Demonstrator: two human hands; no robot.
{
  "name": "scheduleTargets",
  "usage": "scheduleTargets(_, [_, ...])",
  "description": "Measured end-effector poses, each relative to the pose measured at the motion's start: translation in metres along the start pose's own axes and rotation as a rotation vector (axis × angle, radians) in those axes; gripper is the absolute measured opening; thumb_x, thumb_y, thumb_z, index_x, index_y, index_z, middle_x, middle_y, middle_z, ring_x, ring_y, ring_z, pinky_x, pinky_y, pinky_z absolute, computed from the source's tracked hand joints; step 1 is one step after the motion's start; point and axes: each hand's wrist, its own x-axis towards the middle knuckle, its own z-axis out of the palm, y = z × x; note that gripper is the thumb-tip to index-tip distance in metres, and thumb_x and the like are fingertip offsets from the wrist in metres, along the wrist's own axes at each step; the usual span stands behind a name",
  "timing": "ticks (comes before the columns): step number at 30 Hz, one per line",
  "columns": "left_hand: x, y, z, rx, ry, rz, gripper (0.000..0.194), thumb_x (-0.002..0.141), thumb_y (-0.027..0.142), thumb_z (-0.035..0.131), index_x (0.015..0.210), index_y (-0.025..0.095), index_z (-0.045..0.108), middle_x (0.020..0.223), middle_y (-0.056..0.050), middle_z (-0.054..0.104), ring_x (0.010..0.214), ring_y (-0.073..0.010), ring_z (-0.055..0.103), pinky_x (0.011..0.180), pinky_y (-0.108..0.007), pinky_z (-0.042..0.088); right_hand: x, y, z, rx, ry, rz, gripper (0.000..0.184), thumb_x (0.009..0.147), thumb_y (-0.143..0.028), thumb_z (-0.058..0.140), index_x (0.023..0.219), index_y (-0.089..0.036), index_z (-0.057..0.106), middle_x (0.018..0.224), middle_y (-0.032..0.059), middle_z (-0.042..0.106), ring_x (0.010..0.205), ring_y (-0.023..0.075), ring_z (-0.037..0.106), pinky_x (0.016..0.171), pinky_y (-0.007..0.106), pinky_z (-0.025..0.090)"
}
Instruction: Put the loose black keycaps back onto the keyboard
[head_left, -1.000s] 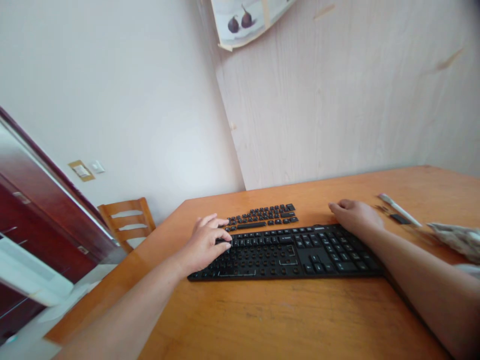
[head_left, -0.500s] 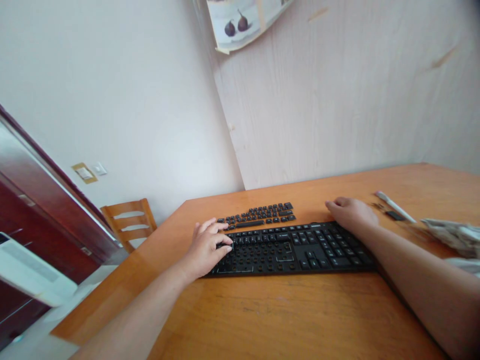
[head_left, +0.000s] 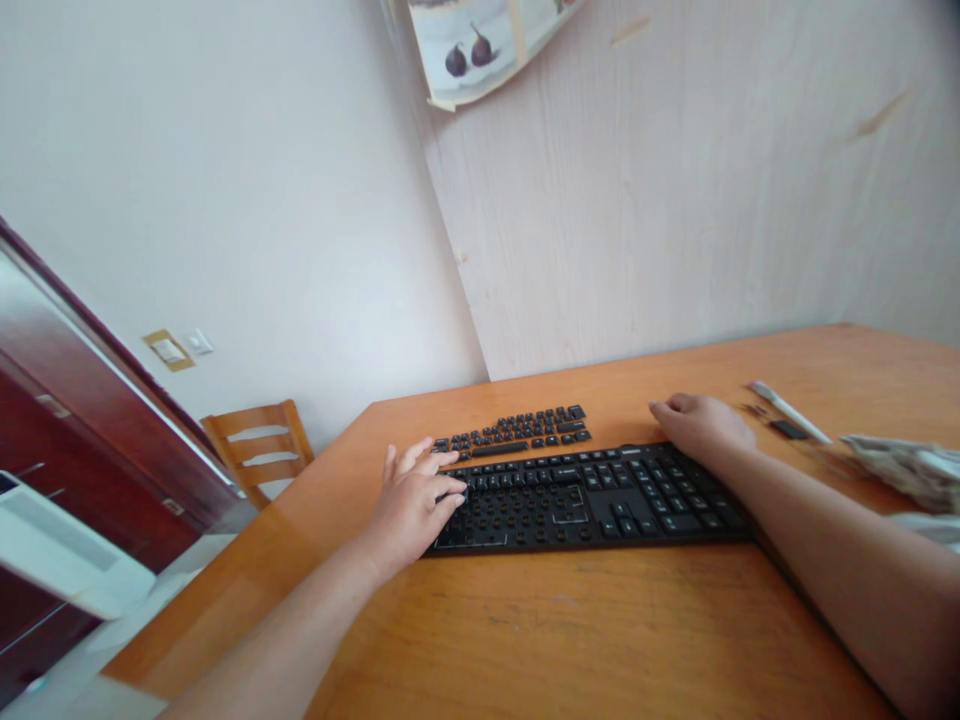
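Observation:
A black keyboard (head_left: 645,495) lies on the wooden table, with bare sockets across its left and middle letter area and keys in place on the right. My left hand (head_left: 412,500) is over the keyboard's left end. Its thumb and index finger meet in a pinch low over the keys; whatever is between them is hidden. The other fingers are spread. Behind the keyboard lie loose black keycaps (head_left: 547,425) in rows, including a long space bar (head_left: 500,449). My right hand (head_left: 701,425) rests loosely curled on the table behind the keyboard's right end, with nothing visible in it.
Right of my right hand lie a white pen-like stick (head_left: 787,410), a small black piece (head_left: 789,430) and a crumpled plastic bag (head_left: 904,470). A wooden chair (head_left: 259,450) stands beyond the left table edge. The wall (head_left: 637,230) rises behind the table.
My left hand has shifted very slightly, its thumb and index finger staying at the keyboard's left end. My right hand, the keyboard and the loose keycaps look unmoved.

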Motion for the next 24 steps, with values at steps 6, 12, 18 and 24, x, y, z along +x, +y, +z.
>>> scheduleTargets(6, [-0.003,0.000,0.001,0.065,0.026,0.049,0.021,0.091,0.035,0.057,0.098,0.038,0.077,0.137,0.004,0.061,0.142,-0.0337,0.030,0.115,-0.070,-0.001,0.000,0.000,-0.001,0.000,-0.008,-0.003,0.053,0.089,-0.059,0.034,0.094,-0.024,0.073,0.104,0.0153,0.070,0.097,0.0334,0.064,0.066,0.037,0.043])
scheduleTargets(12, [-0.004,0.005,-0.001,0.112,0.038,0.074,0.023,0.091,0.032,0.056,0.098,0.037,0.077,0.137,0.003,0.062,0.142,-0.0345,0.031,0.115,-0.071,-0.001,0.000,0.001,0.002,0.007,0.016,0.000,0.053,0.089,-0.059,0.035,0.097,-0.023,0.074,0.103,0.0149,0.070,0.098,0.0326,0.064,0.068,0.036,0.044])
scheduleTargets(18, [-0.005,0.008,-0.002,0.149,0.055,0.122,0.023,0.091,0.030,0.056,0.098,0.036,0.077,0.135,0.003,0.063,0.141,-0.0337,0.033,0.117,-0.069,-0.004,-0.001,0.000,0.001,-0.010,0.012,-0.008,0.053,0.089,-0.059,0.034,0.093,-0.024,0.073,0.103,0.0146,0.071,0.097,0.0322,0.064,0.068,0.036,0.045])
scheduleTargets(24, [-0.003,0.012,-0.005,0.156,0.049,0.149,0.024,0.090,0.027,0.055,0.096,0.033,0.077,0.135,0.003,0.063,0.141,-0.0345,0.033,0.117,-0.069,-0.007,-0.001,-0.001,-0.001,-0.007,-0.012,-0.004,0.052,0.089,-0.060,0.033,0.091,-0.024,0.071,0.105,0.0145,0.071,0.099,0.0323,0.064,0.068,0.036,0.044])
